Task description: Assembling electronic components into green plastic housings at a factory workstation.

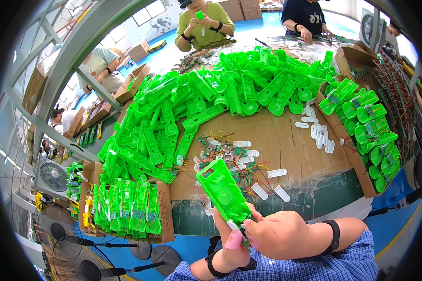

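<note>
my left hand (233,240) grasps the near end of a green plastic shell (222,189), held tilted above the near edge of the table (309,201). my right hand (279,234) is curled against that same end; i cannot tell whether its fingers pinch anything. this piece looks partway done. shells carrying boards and wires stand in the left box (166,210) and fill the right box (357,165), seemingly finished. much appears left: a big heap of green shells (229,91) curves across the table, with loose circuit boards (243,177) and white strips (277,173) before me.
</note>
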Available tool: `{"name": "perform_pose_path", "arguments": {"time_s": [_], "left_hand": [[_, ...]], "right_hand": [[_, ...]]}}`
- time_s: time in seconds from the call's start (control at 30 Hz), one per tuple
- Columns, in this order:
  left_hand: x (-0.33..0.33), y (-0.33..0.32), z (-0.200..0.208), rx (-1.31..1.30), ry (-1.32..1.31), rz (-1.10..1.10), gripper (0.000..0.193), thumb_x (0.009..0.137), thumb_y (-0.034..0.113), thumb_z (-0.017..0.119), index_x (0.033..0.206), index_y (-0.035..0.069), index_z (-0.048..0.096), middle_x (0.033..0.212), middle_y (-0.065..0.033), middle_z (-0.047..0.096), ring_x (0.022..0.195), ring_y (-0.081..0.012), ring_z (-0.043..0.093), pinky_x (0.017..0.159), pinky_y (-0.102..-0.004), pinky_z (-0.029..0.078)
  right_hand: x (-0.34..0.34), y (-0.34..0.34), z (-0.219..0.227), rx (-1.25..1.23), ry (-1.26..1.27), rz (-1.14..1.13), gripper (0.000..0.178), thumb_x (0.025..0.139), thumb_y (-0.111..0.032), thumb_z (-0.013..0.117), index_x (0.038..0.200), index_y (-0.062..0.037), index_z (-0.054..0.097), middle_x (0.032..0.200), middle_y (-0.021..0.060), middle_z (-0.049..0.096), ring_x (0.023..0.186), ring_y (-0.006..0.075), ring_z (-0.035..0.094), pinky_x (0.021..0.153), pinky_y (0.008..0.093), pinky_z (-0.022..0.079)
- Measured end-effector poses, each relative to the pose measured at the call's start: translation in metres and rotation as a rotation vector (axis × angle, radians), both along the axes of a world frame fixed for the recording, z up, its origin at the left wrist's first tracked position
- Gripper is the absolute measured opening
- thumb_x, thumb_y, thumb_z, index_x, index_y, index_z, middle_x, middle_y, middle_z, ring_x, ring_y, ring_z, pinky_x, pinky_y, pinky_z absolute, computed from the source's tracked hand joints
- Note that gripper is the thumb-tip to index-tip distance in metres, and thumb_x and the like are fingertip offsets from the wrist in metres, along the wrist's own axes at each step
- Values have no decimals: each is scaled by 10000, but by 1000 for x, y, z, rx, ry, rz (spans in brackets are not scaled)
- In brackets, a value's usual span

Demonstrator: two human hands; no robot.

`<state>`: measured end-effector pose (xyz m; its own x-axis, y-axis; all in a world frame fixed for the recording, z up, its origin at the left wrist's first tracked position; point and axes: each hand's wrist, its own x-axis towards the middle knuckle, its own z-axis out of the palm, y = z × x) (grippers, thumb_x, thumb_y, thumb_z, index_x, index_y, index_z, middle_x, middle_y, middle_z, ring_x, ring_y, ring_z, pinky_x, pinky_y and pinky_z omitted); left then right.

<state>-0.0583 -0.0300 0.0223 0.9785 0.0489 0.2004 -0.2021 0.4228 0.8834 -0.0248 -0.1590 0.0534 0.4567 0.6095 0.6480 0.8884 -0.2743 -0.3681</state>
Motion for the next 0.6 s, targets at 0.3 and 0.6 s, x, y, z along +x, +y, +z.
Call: {"name": "perform_pose_path", "arguments": {"time_s": [0.3,0.6], "left_hand": [[2,-12,0,99,21,171,626,822,392,419,1276,52,153,953,-162,474,800,-201,500,695,-320,428],[14,2,9,-74,19,-102,626,791,499,353,1239,74,250,953,-169,464,843,-234,480,747,-352,418]], "right_hand": [[11,1,7,-78,8,12,267,680,-99,637,900,24,547,611,37,536,504,163,578,425,265,471],[8,0,2,234,105,-1,295,718,-73,632,976,-10,503,677,45,553,525,163,577,449,264,461]]}}
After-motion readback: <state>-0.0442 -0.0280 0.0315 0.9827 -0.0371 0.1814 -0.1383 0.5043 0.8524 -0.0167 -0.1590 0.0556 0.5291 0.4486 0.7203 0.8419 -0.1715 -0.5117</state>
